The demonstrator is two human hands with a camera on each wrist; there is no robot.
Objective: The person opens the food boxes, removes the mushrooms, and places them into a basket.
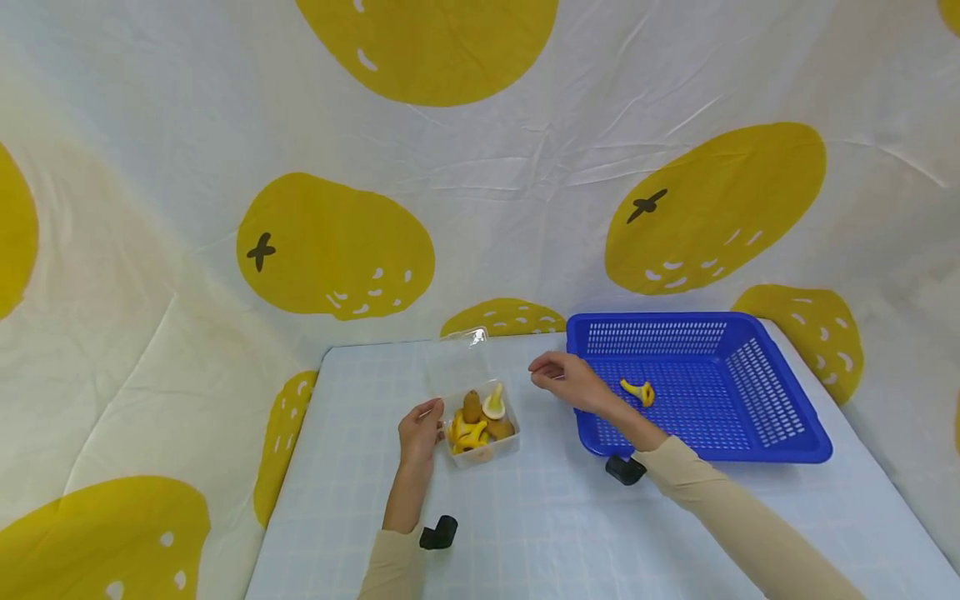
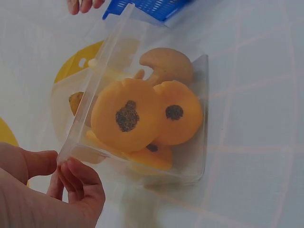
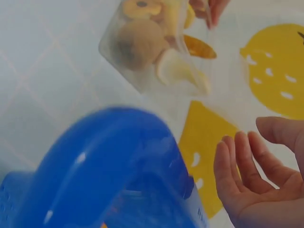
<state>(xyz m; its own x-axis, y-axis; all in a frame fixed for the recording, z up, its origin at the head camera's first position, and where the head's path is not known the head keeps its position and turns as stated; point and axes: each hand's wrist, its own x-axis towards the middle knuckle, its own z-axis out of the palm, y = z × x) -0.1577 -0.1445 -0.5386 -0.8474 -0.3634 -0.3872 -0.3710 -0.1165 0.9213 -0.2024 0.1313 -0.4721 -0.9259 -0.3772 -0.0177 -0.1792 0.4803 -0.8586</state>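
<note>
Left fingers [image 2: 85, 174] pinch a box [image 2: 190, 166], right fingers [image 3: 245, 159] spread; only wrist views show dark-spotted mushrooms [image 2: 126, 116].

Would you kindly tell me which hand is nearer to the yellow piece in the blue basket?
Right: the right hand is by the left edge of the blue basket, just left of the yellow piece; the left hand pinches the clear box, farther left.
</note>
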